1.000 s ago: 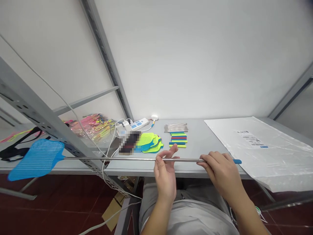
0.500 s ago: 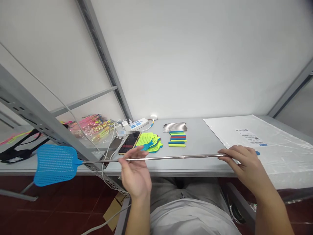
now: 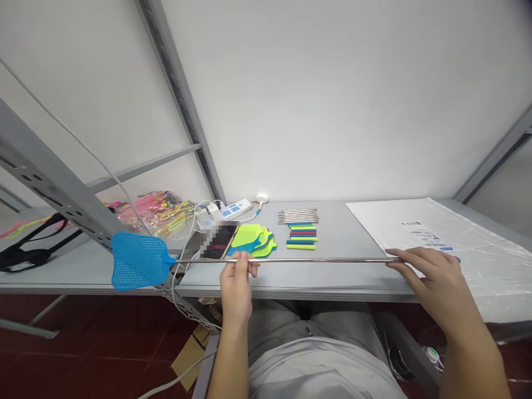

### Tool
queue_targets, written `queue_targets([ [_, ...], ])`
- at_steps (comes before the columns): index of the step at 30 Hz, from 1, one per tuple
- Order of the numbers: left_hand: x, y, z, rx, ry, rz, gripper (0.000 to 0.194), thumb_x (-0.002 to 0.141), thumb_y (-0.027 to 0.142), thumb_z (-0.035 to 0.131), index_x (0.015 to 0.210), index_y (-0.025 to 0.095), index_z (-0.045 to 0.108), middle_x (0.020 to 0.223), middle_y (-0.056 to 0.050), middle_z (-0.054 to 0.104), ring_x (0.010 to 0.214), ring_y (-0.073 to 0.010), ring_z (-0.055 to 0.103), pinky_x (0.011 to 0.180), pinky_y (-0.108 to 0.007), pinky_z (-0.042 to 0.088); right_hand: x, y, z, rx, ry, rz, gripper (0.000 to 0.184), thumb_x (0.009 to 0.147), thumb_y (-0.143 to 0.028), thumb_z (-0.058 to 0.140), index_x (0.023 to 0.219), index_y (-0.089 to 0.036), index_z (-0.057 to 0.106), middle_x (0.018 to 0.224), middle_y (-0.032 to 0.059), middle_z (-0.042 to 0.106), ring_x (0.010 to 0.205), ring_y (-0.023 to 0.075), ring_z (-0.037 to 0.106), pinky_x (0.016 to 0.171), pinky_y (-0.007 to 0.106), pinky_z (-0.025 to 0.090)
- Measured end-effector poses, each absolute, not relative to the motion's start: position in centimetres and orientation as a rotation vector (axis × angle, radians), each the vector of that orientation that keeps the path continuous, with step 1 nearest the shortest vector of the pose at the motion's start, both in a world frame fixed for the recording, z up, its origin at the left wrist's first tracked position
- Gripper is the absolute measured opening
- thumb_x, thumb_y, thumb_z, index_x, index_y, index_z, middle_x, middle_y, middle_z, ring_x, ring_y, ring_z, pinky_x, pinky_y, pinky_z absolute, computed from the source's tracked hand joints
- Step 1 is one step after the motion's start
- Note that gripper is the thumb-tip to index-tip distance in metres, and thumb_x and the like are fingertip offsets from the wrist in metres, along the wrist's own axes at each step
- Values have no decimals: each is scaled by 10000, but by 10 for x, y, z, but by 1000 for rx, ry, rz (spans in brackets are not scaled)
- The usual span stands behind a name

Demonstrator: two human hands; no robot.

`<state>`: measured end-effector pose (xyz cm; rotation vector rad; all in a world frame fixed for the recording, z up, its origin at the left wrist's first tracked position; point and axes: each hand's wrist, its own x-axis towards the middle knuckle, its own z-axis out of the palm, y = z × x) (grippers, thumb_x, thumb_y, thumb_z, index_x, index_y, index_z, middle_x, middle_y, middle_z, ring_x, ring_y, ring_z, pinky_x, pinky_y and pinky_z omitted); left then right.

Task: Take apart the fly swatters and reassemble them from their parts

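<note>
A fly swatter with a blue mesh head and a long telescopic metal rod lies level across the view, above the table's front edge. My left hand pinches the rod between thumb and fingers, right of the blue head. At the other end my right hand is closed round the handle, mostly hidden, its blue tip showing past the fingers. Behind my left hand lies a pile of yellow-green and blue swatter heads. Colored handle tubes and a row of metal rods lie farther back on the table.
A partly pixelated phone sits left of the swatter heads, near a power strip with white cables. A white package covers the table's right side. Plastic-wrapped colorful items and a black strap lie beyond the metal post.
The swatter has shifted right, and its head has come closer to the post. My right hand moved right; my left hand slid left, then closed on the rod.
</note>
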<state>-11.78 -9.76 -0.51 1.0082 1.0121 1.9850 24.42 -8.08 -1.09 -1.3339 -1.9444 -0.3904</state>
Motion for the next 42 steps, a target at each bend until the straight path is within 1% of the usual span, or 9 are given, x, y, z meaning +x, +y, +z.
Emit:
queue_targets([
  [5, -123, -99, -2, 1026, 963, 1851, 503, 828, 472, 672, 510, 196, 397, 497, 53, 337, 513, -102, 392, 560, -262, 446, 247, -77, -15, -1305, -2006, -408, 310, 979, -465, 463, 1086, -261, 671, 892, 28, 675, 879, 228, 600, 847, 404, 361],
  [10, -122, -98, -3, 1015, 949, 1730, 488, 859, 461, 638, 547, 202, 365, 489, 78, 269, 436, -72, 257, 386, -192, 269, 253, -77, -15, -1304, -2063, -436, 303, 979, -471, 472, 1072, -251, 658, 891, 24, 669, 854, 215, 592, 803, 382, 365],
  [18, -99, -100, -14, 1175, 915, 1570, 526, 935, 479, 532, 531, 200, 343, 508, 41, 324, 494, -90, 299, 471, -240, 252, 210, -97, 8, -1225, -2198, -246, 183, 989, -377, 498, 1043, -249, 616, 838, 5, 632, 780, 172, 572, 778, 351, 369],
  [25, -69, -106, -20, 1279, 913, 1426, 464, 976, 495, 432, 618, 206, 377, 519, 52, 325, 497, -100, 281, 498, -260, 237, 183, -103, 11, -1209, -2226, -184, 163, 1001, -323, 480, 1048, -237, 611, 811, 15, 607, 750, 173, 535, 731, 343, 358],
  [29, -67, -106, -22, 1321, 912, 1394, 450, 953, 467, 509, 614, 175, 457, 579, 27, 404, 544, -99, 359, 526, -251, 280, 196, -96, 5, -1212, -2225, -74, 175, 994, -343, 498, 1079, -250, 619, 870, 12, 629, 804, 172, 560, 774, 349, 364],
  [32, -73, -104, -19, 1295, 888, 1488, 430, 955, 541, 450, 801, 166, 593, 701, -8, 523, 616, -118, 457, 580, -251, 362, 211, -94, 4, -1229, -2176, -32, 188, 984, -372, 515, 1068, -261, 640, 886, 8, 644, 825, 174, 572, 800, 355, 373],
  [35, -88, -98, -12, 1086, 790, 1777, 510, 945, 628, 367, 979, 190, 626, 838, -44, 613, 704, -145, 539, 639, -269, 430, 223, -94, 3, -1309, -2115, -2, 218, 974, -421, 514, 1045, -277, 660, 898, 10, 655, 841, 186, 581, 806, 361, 387],
  [39, -108, -90, -5, 604, 622, 2051, 485, 890, 637, 482, 993, 200, 666, 943, -75, 676, 796, -182, 602, 677, -305, 495, 229, -94, -1, -1441, -2066, 67, 286, 956, -497, 499, 1052, -295, 677, 920, 22, 667, 875, 212, 592, 818, 373, 411],
  [42, -119, -84, -5, 408, 665, 2145, 365, 895, 542, 543, 1007, 223, 680, 1032, -58, 693, 856, -188, 628, 732, -342, 526, 229, -95, -2, -1490, -2069, 102, 322, 946, -533, 491, 1046, -300, 690, 908, 22, 675, 861, 212, 607, 812, 368, 429],
])
